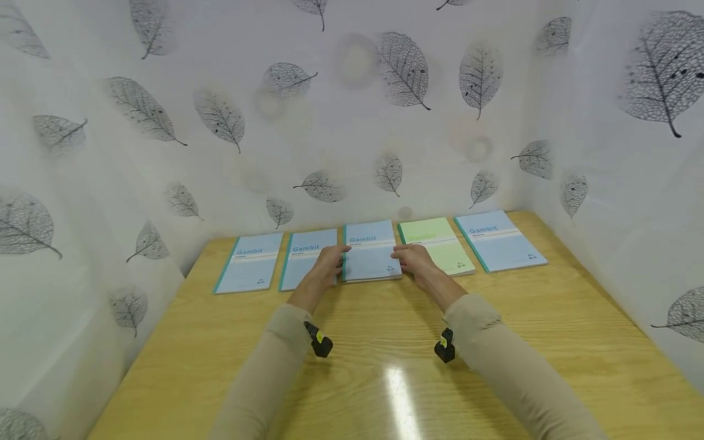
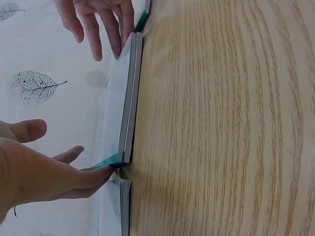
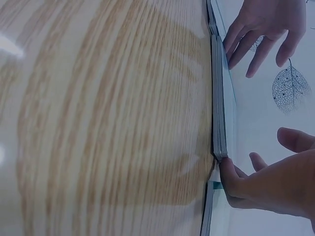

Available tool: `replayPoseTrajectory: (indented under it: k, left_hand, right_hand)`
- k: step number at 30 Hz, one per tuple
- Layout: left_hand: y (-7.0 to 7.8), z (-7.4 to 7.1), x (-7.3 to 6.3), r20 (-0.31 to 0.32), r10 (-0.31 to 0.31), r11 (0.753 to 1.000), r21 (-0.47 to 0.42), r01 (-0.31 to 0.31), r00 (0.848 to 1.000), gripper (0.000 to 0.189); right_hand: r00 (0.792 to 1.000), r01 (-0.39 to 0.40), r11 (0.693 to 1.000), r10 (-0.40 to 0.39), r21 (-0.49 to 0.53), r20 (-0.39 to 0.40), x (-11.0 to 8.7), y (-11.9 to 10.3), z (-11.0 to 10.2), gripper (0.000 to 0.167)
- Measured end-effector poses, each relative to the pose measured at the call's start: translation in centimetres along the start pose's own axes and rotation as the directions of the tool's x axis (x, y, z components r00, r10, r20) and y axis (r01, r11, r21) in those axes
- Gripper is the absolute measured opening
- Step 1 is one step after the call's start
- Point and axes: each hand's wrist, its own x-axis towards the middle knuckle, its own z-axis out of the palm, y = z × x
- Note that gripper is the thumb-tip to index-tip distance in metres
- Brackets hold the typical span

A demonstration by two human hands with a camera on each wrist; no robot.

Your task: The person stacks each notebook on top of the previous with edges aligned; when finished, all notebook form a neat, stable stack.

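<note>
Between your two hands: the middle stack (image 1: pixel 371 260), topped by a blue "Gambit" notebook, lies flat on the tabletop (image 1: pixel 368 330); the wrist views suggest a lower notebook (image 2: pixel 134 108) directly beneath the top one.
Left hand (image 1: pixel 326 263): at the green-spined side of the middle stack, fingers extended and touching its edge, thumb apart from them; you are clamped on nothing.
Right hand (image 1: pixel 419 264): at the opposite side of the middle stack, fingertips against its edge, thumb apart too, so no clamp there either.
Left of the middle stack: the neighbouring blue notebook (image 1: pixel 306 239), partly covered by your left hand, then the outer blue notebook (image 1: pixel 250 264).
Right of the middle stack: the green notebook (image 1: pixel 442 244) just beside, and the end blue notebook (image 1: pixel 497 244) beyond it.
Squaring the edges, the likely step: press inward with both sets of fingertips evenly and at the same height, so that both layers of the middle stack meet flush.
Fingertips: keep them low enough to reach the bottom layer as well as the top cover.
Risk: pushing harder from one side could skew the middle stack, and a wide knuckle could nudge a notebook beside it.
</note>
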Motion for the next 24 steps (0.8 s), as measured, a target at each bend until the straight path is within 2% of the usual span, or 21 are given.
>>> replayPoseTrajectory:
  k: [5, 11, 18, 24]
  left_hand:
    - [0.07, -0.05, -0.37, 0.02, 0.004, 1.0, -0.012, -0.004, 1.0, 0.057]
    - [-0.03, -0.11, -0.63, 0.037, -0.005, 1.0, 0.026, 0.005, 0.999, 0.055]
    - [0.04, 0.19, -0.67, 0.026, 0.013, 0.999, 0.044, -0.014, 1.0, 0.063]
    - [0.09, 0.34, -0.66, -0.002, 0.019, 0.999, 0.042, -0.019, 1.0, 0.062]
  right_hand:
    - [1.0, -0.004, 0.999, 0.004, -0.039, -0.02, -0.18, -0.17, 0.2, 0.052]
    - [0.999, -0.011, 0.997, 0.009, -0.072, -0.038, -0.28, -0.23, 0.46, 0.052]
    - [0.999, -0.01, 0.997, 0.007, -0.076, -0.04, -0.51, -0.42, 0.47, 0.053]
    - [0.999, -0.013, 0.996, 0.01, -0.087, -0.04, -0.73, -0.51, 0.52, 0.054]
